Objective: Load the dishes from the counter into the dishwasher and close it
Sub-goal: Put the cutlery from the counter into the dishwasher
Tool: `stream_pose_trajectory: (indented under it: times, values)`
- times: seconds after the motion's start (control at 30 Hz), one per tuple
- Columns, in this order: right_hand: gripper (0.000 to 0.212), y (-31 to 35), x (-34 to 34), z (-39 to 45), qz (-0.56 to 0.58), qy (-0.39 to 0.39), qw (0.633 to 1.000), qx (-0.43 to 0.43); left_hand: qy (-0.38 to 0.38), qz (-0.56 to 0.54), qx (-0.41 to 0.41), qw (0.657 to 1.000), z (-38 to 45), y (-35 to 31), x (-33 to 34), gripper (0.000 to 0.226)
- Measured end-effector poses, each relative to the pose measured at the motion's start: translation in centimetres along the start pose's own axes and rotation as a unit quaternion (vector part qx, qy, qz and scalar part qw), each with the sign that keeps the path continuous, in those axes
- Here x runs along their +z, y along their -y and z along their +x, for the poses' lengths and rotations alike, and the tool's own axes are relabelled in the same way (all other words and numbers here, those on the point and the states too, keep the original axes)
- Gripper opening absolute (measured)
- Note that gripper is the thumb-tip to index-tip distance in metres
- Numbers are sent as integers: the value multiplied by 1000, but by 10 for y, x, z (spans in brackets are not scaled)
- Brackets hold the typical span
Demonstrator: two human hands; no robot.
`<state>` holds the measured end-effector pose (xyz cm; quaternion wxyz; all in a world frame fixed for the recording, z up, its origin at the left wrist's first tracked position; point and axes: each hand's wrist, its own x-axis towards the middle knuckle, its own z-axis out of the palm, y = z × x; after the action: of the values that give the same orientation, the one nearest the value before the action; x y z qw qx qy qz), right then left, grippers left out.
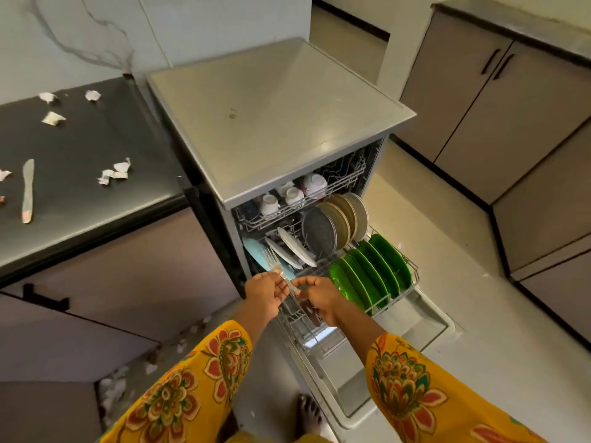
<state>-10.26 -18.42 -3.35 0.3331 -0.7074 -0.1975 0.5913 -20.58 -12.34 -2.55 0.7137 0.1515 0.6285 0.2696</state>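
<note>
— Judging by the racks, how far along is the loading?

— Most of it looks done. The dishwasher (287, 129) stands open with its lower rack (412, 276) pulled out over the dropped door (425, 318): green plates (371, 270) stand in a row at the front, grey and beige plates (335, 223) behind them, white plates (294, 246) to their left, and cups (294, 195) sit upturned in the upper rack (339, 183).

— What remains?

— A knife (27, 190) lies on the dark counter (96, 174) among paper scraps (113, 174). Then both racks go in and the door goes up.

— And the hands?

— The left hand (263, 294) pinches a fork (274, 262) near its neck, tines up and away. The right hand (319, 300) is curled round more cutlery (311, 310), handles pointing down toward the rack's near corner; which pieces, I cannot tell. Both hands hover just above the rack, almost touching.
</note>
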Motion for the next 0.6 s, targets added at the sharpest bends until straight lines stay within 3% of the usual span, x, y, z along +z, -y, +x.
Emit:
stream_pose_trajectory:
  times: [0.17,0.43,0.6]
  values:
    - [26,-23,-32,19,-2,6,1000,25,-23,-7,-27,999,14,21,23,4]
    - [14,-53,-64,48,13,-6,997,72,-44,-2,-26,999,35,45,46,16]
    - [6,-71,-80,56,41,-7,994,103,-53,-4,-50,997,51,57,50,8]
